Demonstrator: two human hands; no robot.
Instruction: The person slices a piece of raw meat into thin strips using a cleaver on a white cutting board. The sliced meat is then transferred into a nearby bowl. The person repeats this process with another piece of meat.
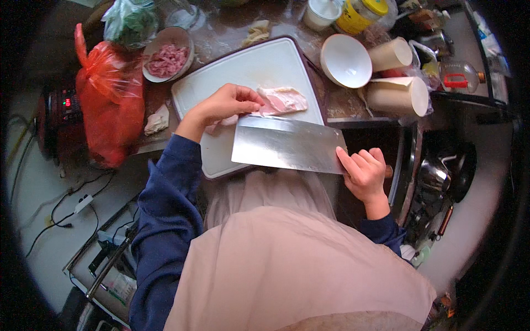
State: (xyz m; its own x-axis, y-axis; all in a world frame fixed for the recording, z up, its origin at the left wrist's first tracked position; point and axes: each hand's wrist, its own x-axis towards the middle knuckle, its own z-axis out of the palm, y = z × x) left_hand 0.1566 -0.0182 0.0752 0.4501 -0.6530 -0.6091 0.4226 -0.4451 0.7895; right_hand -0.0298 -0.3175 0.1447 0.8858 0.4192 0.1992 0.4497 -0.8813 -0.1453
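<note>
My right hand grips the handle of a broad Chinese cleaver, its blade held flat-side up across the near part of a white cutting board. A slab of pale pink raw meat with whitish fat lies on the board just beyond the blade. At its left end, the fingertips of my left hand pinch the meat close to the blade's far edge. Smaller meat bits lie under my left wrist, partly hidden by it and the cleaver.
Left of the board stand a bowl of cut meat, a red plastic bag and a whitish lump. An empty white bowl, paper rolls and a yellow-lidded jar stand right. The counter edge runs near the board.
</note>
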